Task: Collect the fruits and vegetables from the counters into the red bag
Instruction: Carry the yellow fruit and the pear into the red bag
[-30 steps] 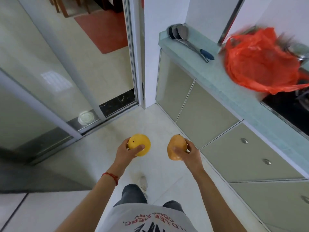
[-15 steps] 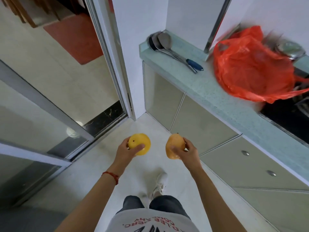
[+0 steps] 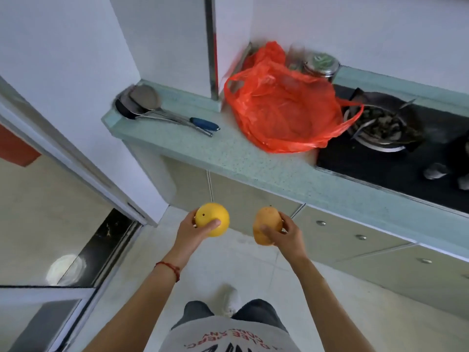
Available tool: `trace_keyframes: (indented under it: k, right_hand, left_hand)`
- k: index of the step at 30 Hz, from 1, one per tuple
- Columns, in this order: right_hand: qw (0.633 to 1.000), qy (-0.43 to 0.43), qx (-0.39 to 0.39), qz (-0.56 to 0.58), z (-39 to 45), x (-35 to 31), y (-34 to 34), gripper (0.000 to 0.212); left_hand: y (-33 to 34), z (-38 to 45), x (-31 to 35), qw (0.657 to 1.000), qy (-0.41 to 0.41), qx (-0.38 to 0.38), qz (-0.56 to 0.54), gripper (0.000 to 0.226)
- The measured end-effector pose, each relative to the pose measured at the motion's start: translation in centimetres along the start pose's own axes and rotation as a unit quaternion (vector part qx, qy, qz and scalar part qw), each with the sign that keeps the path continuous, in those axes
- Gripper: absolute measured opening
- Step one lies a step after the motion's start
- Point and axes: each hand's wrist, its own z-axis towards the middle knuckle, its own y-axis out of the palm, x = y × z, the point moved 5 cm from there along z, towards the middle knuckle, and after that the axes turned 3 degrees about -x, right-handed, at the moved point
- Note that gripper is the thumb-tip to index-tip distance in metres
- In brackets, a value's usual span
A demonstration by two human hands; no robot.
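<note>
Two fruits are held: the left hand (image 3: pixel 189 231) wraps a round yellow orange (image 3: pixel 212 223). The right hand (image 3: pixel 284 236) clasps an orange-yellow mango (image 3: pixel 266 226), fingers closed around it.

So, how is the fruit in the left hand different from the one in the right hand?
The left fruit is round like a ball; the right fruit is longer, oval. The left fruit is bright yellow with a small dark spot; the right fruit is more orange and duller. The left hand grips its fruit from the side with the thumb across the front; the right hand holds its fruit upright. Both are held above the floor, not yet in the red bag.
</note>
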Motion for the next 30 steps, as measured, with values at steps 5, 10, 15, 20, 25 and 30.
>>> trace_keyframes:
  k: [5, 10, 15, 20, 25, 30]
  right_hand:
    - [0.999, 0.010, 0.045, 0.022, 1.7, -0.7, -2.5, 0.060]
    - [0.997, 0.016, 0.070, 0.040, 4.4, -2.5, -3.5, 0.062]
    - [0.993, 0.003, 0.108, 0.045, 9.3, -5.5, -4.2, 0.063]
    - [0.990, -0.012, 0.125, 0.069, 14.6, -9.7, -4.1, 0.065]
    - [0.985, -0.015, 0.157, 0.072, 19.2, -13.6, -5.0, 0.067]
    - [0.983, -0.015, 0.178, 0.049, 23.0, -16.0, -7.0, 0.066]
  left_hand:
    - [3.2, 2.8, 3.2, 0.999, 0.005, -0.045, 0.004, 0.068]
    - [5.4, 6.6, 6.1, 0.996, 0.012, -0.087, 0.018, 0.069]
    - [7.1, 12.3, 9.8, 0.992, 0.033, -0.120, 0.019, 0.060]
    - [8.1, 18.2, 14.6, 0.988, 0.045, -0.145, 0.036, 0.064]
    - [9.4, 23.2, 18.9, 0.981, 0.059, -0.174, 0.058, 0.085]
    - [11.9, 27.0, 21.6, 0.978, 0.050, -0.202, 0.026, 0.057]
